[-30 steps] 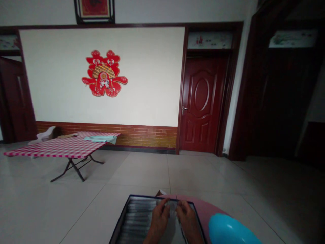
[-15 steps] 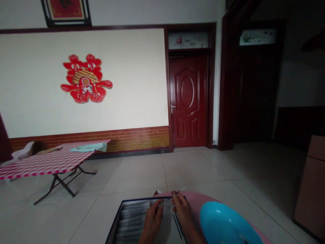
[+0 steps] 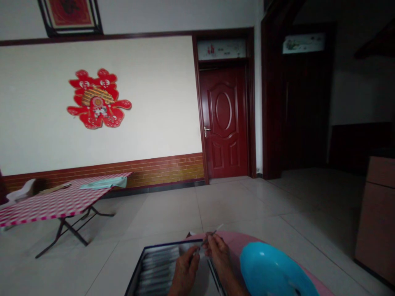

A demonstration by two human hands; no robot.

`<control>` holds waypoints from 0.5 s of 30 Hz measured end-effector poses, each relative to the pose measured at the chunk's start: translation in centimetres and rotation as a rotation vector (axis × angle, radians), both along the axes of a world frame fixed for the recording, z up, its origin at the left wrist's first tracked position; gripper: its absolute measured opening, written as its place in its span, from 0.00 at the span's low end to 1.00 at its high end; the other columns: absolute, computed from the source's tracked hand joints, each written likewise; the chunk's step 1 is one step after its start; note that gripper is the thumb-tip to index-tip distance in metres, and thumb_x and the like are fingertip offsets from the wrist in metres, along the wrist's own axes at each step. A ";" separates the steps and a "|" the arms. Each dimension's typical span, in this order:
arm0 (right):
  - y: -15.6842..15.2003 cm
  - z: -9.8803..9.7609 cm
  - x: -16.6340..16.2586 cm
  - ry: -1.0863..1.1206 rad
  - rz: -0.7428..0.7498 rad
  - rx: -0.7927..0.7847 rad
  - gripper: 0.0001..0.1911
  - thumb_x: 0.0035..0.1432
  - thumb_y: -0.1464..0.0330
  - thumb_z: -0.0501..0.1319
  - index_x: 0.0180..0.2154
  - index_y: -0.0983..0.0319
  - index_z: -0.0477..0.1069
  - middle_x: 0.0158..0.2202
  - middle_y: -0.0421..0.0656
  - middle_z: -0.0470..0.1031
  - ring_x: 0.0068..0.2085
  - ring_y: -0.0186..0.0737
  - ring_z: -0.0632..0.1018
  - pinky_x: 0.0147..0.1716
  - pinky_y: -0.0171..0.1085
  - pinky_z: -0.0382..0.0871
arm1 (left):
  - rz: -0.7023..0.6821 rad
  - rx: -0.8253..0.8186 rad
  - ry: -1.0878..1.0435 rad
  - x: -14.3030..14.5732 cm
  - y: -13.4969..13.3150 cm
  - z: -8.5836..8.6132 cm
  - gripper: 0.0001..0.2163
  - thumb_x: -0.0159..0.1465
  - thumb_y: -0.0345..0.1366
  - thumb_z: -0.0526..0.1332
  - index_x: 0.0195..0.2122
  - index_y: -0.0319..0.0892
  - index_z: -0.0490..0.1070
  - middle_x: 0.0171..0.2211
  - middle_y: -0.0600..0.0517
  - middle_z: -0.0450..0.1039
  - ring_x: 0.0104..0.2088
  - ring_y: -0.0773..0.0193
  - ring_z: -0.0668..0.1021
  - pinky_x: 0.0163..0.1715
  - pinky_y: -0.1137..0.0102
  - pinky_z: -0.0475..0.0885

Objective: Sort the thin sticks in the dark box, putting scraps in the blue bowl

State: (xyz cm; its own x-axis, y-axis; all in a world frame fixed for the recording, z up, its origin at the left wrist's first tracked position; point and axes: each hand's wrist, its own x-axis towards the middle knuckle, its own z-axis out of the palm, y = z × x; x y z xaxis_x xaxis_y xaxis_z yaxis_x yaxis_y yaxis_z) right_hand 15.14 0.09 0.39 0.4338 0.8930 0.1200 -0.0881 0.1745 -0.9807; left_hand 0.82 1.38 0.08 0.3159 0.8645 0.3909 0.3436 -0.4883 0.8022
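Observation:
At the bottom of the head view, my left hand (image 3: pixel 185 265) is closed, its thumb and fingers pinching the lower end of a slim pen-like stick (image 3: pixel 202 245). My right hand (image 3: pixel 218 251) grips the same stick higher up, and a pale, clear-looking tip pokes out beyond those fingers. Its exact kind is too small to make out. Both hands are over a shallow dark-blue-edged box (image 3: pixel 135 267). Rows of slim dark pieces (image 3: pixel 159 269), blurred and seemingly in clear wrapping, fill the box's left part. Long thin dark rods (image 3: pixel 214 274) lie beneath my right forearm, partly hidden.
A blue plastic basin (image 3: pixel 271 267) with a small dark item inside stands right of the box on a pink round surface (image 3: pixel 236 238). A folding table (image 3: pixel 61 201) with a checked cover is at left, a brown cabinet (image 3: pixel 375 213) at right, a red door (image 3: pixel 224 123) ahead.
The stick has tilted more upright, its pale tip now pointing up and right. My hands stay close together over the box. The whole view has shifted slightly.

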 end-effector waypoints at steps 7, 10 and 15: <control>-1.0 0.6 -1.0 -0.104 0.091 -0.032 0.22 0.46 0.47 0.60 0.26 0.61 0.72 0.25 0.40 0.74 0.30 0.41 0.74 0.28 0.35 0.66 | -0.029 0.008 0.017 0.0 -0.6 1.0 0.26 0.62 0.58 0.51 0.45 0.44 0.78 0.24 0.50 0.78 0.30 0.57 0.79 0.35 0.67 0.75; -1.6 1.1 -1.3 -0.088 0.149 -0.034 0.20 0.46 0.51 0.62 0.29 0.61 0.74 0.30 0.42 0.76 0.35 0.43 0.76 0.29 0.35 0.67 | -0.028 0.018 0.000 -0.1 -0.4 1.0 0.24 0.64 0.56 0.50 0.44 0.46 0.79 0.29 0.49 0.81 0.37 0.55 0.81 0.43 0.65 0.75; -1.3 1.6 -1.0 0.107 0.025 0.002 0.26 0.49 0.50 0.60 0.45 0.60 0.71 0.38 0.45 0.78 0.36 0.42 0.77 0.27 0.34 0.67 | -0.014 0.064 0.036 -0.5 0.4 0.2 0.19 0.62 0.52 0.53 0.38 0.48 0.80 0.37 0.51 0.82 0.39 0.55 0.82 0.43 0.65 0.76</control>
State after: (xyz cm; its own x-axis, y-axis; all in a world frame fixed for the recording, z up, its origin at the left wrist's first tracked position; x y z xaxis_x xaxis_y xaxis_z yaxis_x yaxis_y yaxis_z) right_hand 14.15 -1.21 1.95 0.4220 0.9034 0.0760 -0.1964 0.1729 -0.9652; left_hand 0.30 1.74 0.28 0.3425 0.8335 0.4335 0.3647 -0.5432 0.7563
